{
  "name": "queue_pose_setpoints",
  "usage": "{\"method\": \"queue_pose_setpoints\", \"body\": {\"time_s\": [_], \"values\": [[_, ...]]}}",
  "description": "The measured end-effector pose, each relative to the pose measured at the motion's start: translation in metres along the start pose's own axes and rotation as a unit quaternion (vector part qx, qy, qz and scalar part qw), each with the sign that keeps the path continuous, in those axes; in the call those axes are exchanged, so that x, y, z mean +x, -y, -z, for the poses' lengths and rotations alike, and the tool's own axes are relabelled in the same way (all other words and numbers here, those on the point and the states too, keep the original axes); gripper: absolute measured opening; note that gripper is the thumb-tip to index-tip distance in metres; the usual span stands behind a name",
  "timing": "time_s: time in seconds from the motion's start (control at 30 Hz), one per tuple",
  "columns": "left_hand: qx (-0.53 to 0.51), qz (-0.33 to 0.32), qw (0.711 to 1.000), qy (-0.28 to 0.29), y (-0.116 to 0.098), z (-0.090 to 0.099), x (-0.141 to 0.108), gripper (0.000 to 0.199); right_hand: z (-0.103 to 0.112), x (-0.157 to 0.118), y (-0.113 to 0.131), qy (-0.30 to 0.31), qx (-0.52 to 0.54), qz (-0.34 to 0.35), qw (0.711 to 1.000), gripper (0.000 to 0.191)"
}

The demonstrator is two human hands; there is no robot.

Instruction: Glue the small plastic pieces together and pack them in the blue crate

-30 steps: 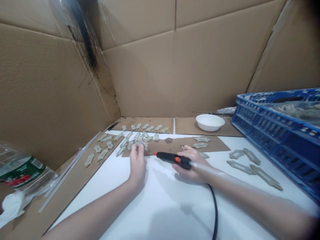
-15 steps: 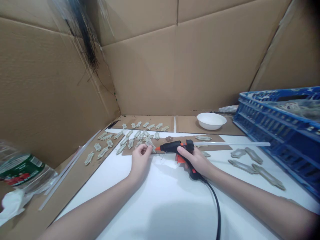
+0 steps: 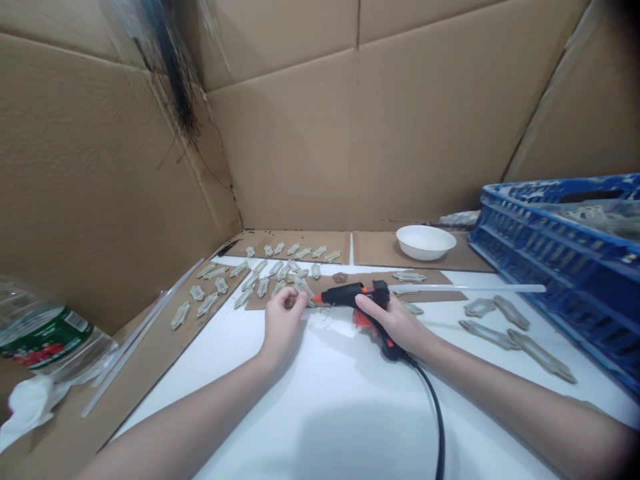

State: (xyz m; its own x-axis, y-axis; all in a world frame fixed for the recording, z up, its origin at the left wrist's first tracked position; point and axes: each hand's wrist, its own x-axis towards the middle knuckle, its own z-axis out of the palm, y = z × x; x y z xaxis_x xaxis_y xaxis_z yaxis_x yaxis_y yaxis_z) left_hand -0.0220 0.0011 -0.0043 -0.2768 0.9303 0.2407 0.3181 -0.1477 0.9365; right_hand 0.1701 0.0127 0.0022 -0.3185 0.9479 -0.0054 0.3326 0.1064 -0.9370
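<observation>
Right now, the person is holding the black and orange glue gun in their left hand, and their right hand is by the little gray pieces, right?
Not quite, the hands are swapped. The head view shows the hot glue gun in the right hand, and the left hand is the one by the little gray pieces.

A white tabletop (image 3: 320, 427) carries several sheets of brown cardboard. One sheet along the back (image 3: 300, 239) holds a row of pale cut-out pieces (image 3: 293, 249), and a white bowl (image 3: 424, 241) sits on the sheet beside it. A narrower cardboard strip (image 3: 434, 277) bears more pieces and a small brown lump (image 3: 341, 277). The left sheet (image 3: 150, 360) holds further pieces, two thin glue sticks (image 3: 145, 333) and, apparently, a clear plastic bottle (image 3: 45, 337) with crumpled white tissue (image 3: 27, 407). Larger frame-shaped pieces (image 3: 543, 355) lie directly on the white surface, beside a blue plastic crate (image 3: 560, 267).
</observation>
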Motion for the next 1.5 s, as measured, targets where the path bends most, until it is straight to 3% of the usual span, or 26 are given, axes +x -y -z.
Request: {"method": "queue_pose_setpoints", "body": {"time_s": [0.57, 0.9, 1.5], "values": [[0.023, -0.012, 1.0, -0.003, -0.001, 0.0002, -0.0013, 0.022, -0.0003, 0.0005, 0.001, -0.002, -0.013, 0.001, 1.0, 0.047], [0.036, -0.021, 0.999, -0.022, -0.0011, 0.0011, -0.0024, 0.023, 0.0017, 0.0015, 0.0032, 0.012, -0.046, 0.046, 0.998, 0.048], [0.022, -0.026, 0.999, -0.037, -0.0027, 0.0007, -0.0025, 0.022, 0.0003, 0.0, 0.0036, 0.012, -0.061, 0.058, 0.996, 0.046]]}}
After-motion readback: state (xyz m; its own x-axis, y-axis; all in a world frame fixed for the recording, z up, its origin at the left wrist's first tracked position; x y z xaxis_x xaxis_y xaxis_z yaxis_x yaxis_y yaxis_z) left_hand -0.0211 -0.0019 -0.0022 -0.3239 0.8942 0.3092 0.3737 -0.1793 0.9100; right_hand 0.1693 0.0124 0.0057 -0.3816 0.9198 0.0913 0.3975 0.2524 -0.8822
